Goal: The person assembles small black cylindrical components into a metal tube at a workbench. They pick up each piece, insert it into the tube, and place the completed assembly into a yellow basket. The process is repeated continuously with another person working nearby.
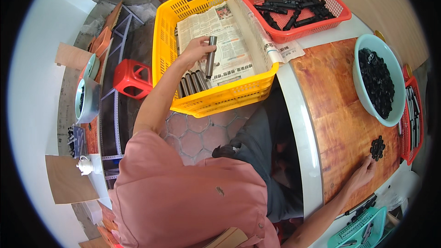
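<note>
My left hand (196,51) is closed around a dark grey tube (211,59), held nearly upright over the yellow crate (216,103). Newspaper (232,55) lines this crate, and several similar tubes (192,83) lie side by side at its near left corner. On the wooden tabletop to the right, my right hand (363,175) has its fingers drawn together at the near edge of a small cluster of black round pieces (377,148). Whatever its fingertips hold is too small to make out.
A pale blue basin (358,71) of black pieces stands on the table. Red baskets hold black rod-like parts (298,9) and tubes (413,115). A green basket (337,239) is at the near right. A red stool (133,79) stands left of the crate.
</note>
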The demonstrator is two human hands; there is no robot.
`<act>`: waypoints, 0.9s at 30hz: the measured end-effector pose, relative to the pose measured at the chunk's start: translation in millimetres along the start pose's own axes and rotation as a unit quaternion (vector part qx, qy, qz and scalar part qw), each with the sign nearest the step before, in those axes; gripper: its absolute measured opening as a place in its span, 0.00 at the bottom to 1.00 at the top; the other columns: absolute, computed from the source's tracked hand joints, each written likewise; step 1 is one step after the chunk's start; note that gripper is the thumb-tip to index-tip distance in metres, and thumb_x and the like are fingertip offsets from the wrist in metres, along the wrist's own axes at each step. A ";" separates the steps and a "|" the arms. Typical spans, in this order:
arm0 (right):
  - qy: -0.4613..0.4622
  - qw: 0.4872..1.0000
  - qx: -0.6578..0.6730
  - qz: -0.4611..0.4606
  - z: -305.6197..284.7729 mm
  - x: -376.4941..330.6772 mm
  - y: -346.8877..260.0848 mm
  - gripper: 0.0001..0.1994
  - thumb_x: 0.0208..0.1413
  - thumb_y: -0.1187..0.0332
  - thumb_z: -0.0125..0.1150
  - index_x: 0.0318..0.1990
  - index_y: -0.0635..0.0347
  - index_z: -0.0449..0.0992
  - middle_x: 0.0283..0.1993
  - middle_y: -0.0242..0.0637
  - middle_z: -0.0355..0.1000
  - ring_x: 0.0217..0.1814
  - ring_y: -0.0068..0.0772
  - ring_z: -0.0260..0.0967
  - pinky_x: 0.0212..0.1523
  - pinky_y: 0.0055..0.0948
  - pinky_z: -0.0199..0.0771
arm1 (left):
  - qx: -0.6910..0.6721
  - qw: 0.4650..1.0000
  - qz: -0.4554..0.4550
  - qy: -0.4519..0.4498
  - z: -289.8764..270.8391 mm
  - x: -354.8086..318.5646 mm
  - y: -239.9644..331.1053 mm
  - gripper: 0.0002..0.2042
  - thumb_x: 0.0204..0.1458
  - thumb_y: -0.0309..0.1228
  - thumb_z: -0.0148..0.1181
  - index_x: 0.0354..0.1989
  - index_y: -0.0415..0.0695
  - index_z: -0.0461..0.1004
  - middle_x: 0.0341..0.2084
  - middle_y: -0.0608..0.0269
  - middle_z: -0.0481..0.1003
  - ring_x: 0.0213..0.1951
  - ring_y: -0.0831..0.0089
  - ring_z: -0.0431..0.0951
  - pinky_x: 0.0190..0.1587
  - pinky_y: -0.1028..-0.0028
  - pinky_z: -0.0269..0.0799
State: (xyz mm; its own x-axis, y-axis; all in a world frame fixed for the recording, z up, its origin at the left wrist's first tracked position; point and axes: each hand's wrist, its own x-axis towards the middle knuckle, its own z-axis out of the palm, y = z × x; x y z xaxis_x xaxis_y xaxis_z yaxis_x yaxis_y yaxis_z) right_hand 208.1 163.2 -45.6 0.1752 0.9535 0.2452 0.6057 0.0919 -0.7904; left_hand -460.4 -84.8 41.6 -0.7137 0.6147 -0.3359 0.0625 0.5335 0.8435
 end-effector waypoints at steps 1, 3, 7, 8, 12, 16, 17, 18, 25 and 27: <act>-0.001 1.000 -0.008 -0.005 0.5 0.2 -0.2 0.20 0.72 0.56 0.59 0.42 0.71 0.79 0.35 0.37 0.74 0.38 0.31 0.66 0.42 0.33 0.68 | 0.002 1.000 -0.005 0.001 -3.8 5.2 -7.3 0.26 0.61 0.30 0.66 0.67 0.38 0.69 0.41 0.64 0.79 0.39 0.75 0.80 0.42 0.72 0.74; -0.012 0.999 -0.036 0.008 -2.0 -1.5 -8.7 0.20 0.72 0.57 0.59 0.45 0.72 0.80 0.38 0.41 0.78 0.40 0.34 0.70 0.43 0.34 0.71 | 0.005 1.000 -0.016 0.005 -7.7 11.5 -15.9 0.25 0.61 0.29 0.65 0.67 0.39 0.70 0.40 0.63 0.79 0.39 0.76 0.80 0.42 0.72 0.74; -0.019 0.998 -0.049 0.026 -3.2 -3.6 -17.8 0.20 0.72 0.57 0.59 0.46 0.71 0.81 0.38 0.43 0.79 0.40 0.36 0.73 0.45 0.35 0.73 | 0.186 0.953 0.171 -0.166 -4.7 14.4 -25.3 0.18 0.57 0.26 0.67 0.56 0.36 0.78 0.39 0.61 0.81 0.40 0.72 0.80 0.44 0.69 0.76; -0.020 0.998 -0.047 0.024 -3.1 -3.2 -15.8 0.20 0.72 0.56 0.59 0.46 0.71 0.81 0.38 0.43 0.79 0.40 0.36 0.73 0.45 0.35 0.73 | 0.325 0.895 0.232 -0.198 -4.0 15.5 -27.6 0.16 0.52 0.24 0.69 0.50 0.39 0.82 0.39 0.59 0.82 0.39 0.67 0.82 0.45 0.68 0.77; -0.021 0.999 -0.046 0.017 -4.0 0.2 -1.9 0.20 0.71 0.56 0.60 0.46 0.71 0.81 0.39 0.43 0.80 0.40 0.36 0.73 0.45 0.35 0.73 | 0.522 0.725 0.303 -0.331 17.4 9.0 -21.6 0.15 0.45 0.23 0.68 0.45 0.43 0.84 0.41 0.51 0.82 0.44 0.51 0.82 0.47 0.59 0.77; -0.029 0.998 -0.053 0.013 -4.5 1.4 -2.5 0.20 0.71 0.56 0.60 0.46 0.71 0.81 0.39 0.44 0.81 0.40 0.36 0.74 0.45 0.35 0.73 | 0.553 0.656 0.310 -0.409 23.4 7.9 -52.8 0.15 0.44 0.22 0.65 0.43 0.42 0.83 0.41 0.51 0.80 0.46 0.49 0.81 0.47 0.57 0.78; -0.029 0.998 -0.050 0.011 -4.3 1.4 -2.9 0.20 0.71 0.57 0.60 0.45 0.71 0.81 0.39 0.44 0.81 0.40 0.36 0.74 0.45 0.35 0.73 | 0.549 0.649 0.314 -0.422 24.3 2.8 -58.9 0.15 0.44 0.21 0.64 0.43 0.42 0.83 0.42 0.52 0.80 0.47 0.50 0.81 0.47 0.57 0.78; -0.026 0.998 -0.048 0.009 -4.5 0.7 -3.4 0.20 0.71 0.57 0.60 0.45 0.71 0.81 0.39 0.44 0.80 0.40 0.36 0.74 0.46 0.35 0.73 | 0.526 0.656 0.335 -0.426 25.4 -2.0 -58.1 0.13 0.46 0.24 0.64 0.42 0.39 0.82 0.44 0.50 0.78 0.49 0.49 0.80 0.47 0.57 0.79; -0.026 0.999 -0.034 0.007 -6.1 -2.7 -9.0 0.19 0.71 0.58 0.60 0.43 0.71 0.80 0.38 0.42 0.80 0.40 0.34 0.73 0.45 0.35 0.73 | 0.427 0.733 0.373 -0.376 27.8 -23.1 -80.0 0.13 0.55 0.32 0.59 0.43 0.35 0.80 0.43 0.47 0.78 0.44 0.47 0.79 0.46 0.58 0.79; -0.033 0.998 -0.051 -0.005 -7.6 -1.0 -3.0 0.18 0.71 0.58 0.60 0.43 0.71 0.80 0.37 0.42 0.79 0.39 0.34 0.73 0.45 0.35 0.73 | 0.456 0.716 0.365 -0.382 23.2 -25.2 -78.7 0.14 0.56 0.33 0.59 0.44 0.35 0.80 0.44 0.47 0.78 0.47 0.47 0.79 0.50 0.58 0.77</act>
State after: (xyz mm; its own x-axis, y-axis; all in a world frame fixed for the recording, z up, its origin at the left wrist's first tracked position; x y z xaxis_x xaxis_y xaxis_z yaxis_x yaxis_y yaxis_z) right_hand 212.0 159.8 -39.2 0.1186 0.9698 0.2131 0.6832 0.0760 -0.7263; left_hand -431.1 -128.8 -26.0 0.3098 0.8760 -0.3697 0.9029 -0.1492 0.4031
